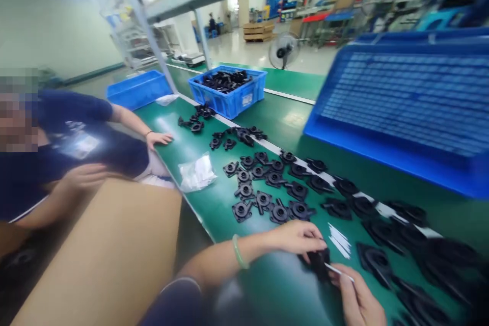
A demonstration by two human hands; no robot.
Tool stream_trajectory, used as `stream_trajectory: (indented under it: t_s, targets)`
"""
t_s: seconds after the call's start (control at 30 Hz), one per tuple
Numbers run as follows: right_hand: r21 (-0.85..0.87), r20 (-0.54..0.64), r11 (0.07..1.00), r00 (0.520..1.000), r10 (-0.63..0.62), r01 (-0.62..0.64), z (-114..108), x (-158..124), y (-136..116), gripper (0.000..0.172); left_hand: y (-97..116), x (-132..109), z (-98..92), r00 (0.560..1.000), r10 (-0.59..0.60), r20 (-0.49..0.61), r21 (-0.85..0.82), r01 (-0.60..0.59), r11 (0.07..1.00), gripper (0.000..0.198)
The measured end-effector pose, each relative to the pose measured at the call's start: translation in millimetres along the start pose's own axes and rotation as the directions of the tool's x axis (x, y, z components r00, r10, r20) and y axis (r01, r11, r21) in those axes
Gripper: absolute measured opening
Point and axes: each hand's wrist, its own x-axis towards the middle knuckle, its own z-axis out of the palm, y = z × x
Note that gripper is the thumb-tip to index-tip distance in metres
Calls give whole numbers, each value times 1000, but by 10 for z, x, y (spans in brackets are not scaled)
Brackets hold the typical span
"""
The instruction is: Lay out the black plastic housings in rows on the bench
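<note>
the left hand (296,238) lies on the green table (282,122) with its fingers curled down onto a black plastic part (319,263), pinning it against the surface. the right hand (357,300) comes in from the lower edge, thumb and forefinger pinched on a thin white strip (338,270) whose free end touches the same black part, right between the two sets of fingertips.

just beyond the left fingertips, a small fan of loose white strips (339,239) lies on the table, near but not touching the held part. farther out from the fingers, past the knuckles of the left hand, a crowd of black parts (267,183) sits in rough rows, and more blurred black parts (405,244) spread off to the right of both hands, close beside the right fingers. a clear plastic bag (196,173) lies well off to the left of the left wrist, which wears a green bangle (239,252).

far ahead of the fingers stand a blue crate (229,99) filled with black parts, and a second blue crate (137,89) behind it to the left. a large blue tray (405,107) leans on the table's far right side. at the left, well apart from the hands, a person in a dark blue shirt (69,132) rests one hand on the table edge and the other on a cardboard box (110,254).
</note>
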Motion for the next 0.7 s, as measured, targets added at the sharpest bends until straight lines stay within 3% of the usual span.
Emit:
stream_trajectory:
  t_s: [0.2, 0.4, 0.7]
  targets:
    - [124, 56, 992, 998, -9, 2, -9, -12, -298, 28, 191, -136, 43, 1000, 5, -30, 95, -2, 995, 40]
    - [164, 58, 985, 998, 37, -47, -4, -20, -305, 30, 251, -142, 60, 999, -44, 6, 83, 43, 996, 41]
    - [204, 14, 978, 999, -38, 35, -24, -13, -351, 23, 225, -129, 51, 998, -53, 24, 62, 51, 997, 33]
